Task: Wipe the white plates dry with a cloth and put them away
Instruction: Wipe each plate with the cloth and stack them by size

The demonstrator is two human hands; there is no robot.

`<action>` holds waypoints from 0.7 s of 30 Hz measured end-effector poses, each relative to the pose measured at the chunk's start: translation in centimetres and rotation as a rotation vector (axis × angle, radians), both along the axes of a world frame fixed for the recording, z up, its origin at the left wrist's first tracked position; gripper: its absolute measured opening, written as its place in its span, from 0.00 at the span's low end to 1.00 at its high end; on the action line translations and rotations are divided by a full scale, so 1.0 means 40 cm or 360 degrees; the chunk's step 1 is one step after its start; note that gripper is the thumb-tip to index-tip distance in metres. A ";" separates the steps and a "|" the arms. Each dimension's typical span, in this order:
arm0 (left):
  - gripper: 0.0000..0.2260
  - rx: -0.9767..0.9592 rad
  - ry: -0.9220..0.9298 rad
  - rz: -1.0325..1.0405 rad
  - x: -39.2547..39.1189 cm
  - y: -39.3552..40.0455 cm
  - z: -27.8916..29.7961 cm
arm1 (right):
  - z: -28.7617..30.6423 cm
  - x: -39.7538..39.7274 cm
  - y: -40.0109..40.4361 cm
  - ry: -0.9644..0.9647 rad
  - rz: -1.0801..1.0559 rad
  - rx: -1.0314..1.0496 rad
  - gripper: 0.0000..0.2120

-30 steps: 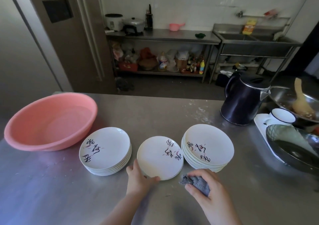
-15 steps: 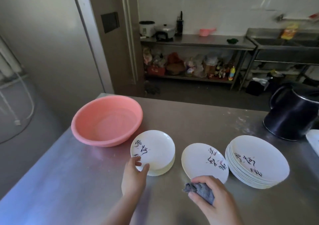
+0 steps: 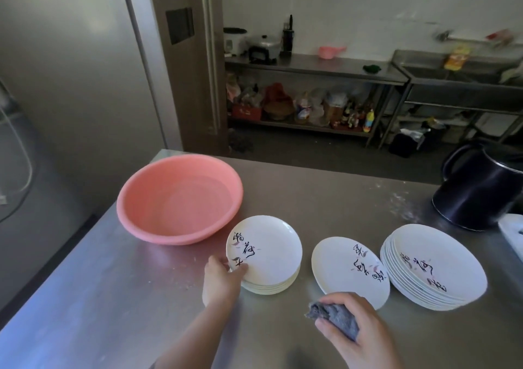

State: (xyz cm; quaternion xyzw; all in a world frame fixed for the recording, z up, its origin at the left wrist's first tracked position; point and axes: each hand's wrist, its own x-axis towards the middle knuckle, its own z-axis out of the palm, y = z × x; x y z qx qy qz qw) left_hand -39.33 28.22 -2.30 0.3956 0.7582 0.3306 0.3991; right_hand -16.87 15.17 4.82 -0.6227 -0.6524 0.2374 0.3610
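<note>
The left hand (image 3: pixel 222 279) is reaching to the left stack of plates (image 3: pixel 266 255), which is sitting on the steel table (image 3: pixel 85 298) just beside the pink basin (image 3: pixel 179 199); its thumb is lying on the top plate's near rim and the other fingers are curling at the stack's edge, pinching that rim, though how many plates they are catching is not something I can tell. The right hand (image 3: pixel 353 326) is resting near the table's front with its fingers curled round a bunched grey cloth (image 3: pixel 332 316), touching or just short of the near rim of the single plate (image 3: pixel 349 269); that plate is lying flat between the left stack and the taller right stack (image 3: pixel 433 266), whose plates are fanning out unevenly.

Judging from this, the risks are plain: the left stack is sitting close against the basin, so a lift that is tilting away could be knocking the basin's wall; a thumb-and-finger pinch on a possibly wet rim could be slipping, dropping the plate back onto the stack and chipping it; dragging rather than lifting could be sliding the whole pile; the right stack, leaning as it is, could be shifting if the cloth hand is brushing it; the dark kettle (image 3: pixel 481 190) is standing well apart.
</note>
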 end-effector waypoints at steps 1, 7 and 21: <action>0.17 0.0000 -0.0007 0.0009 0.001 0.003 -0.001 | 0.001 -0.001 0.000 -0.0016 -0.0002 -0.0001 0.15; 0.13 0.0065 0.0005 0.0077 0.019 0.005 -0.003 | -0.003 0.004 -0.005 -0.0058 -0.0045 -0.0037 0.16; 0.12 0.0237 -0.0440 0.0376 0.057 0.001 0.099 | -0.007 0.038 -0.022 0.0028 -0.0059 -0.0004 0.16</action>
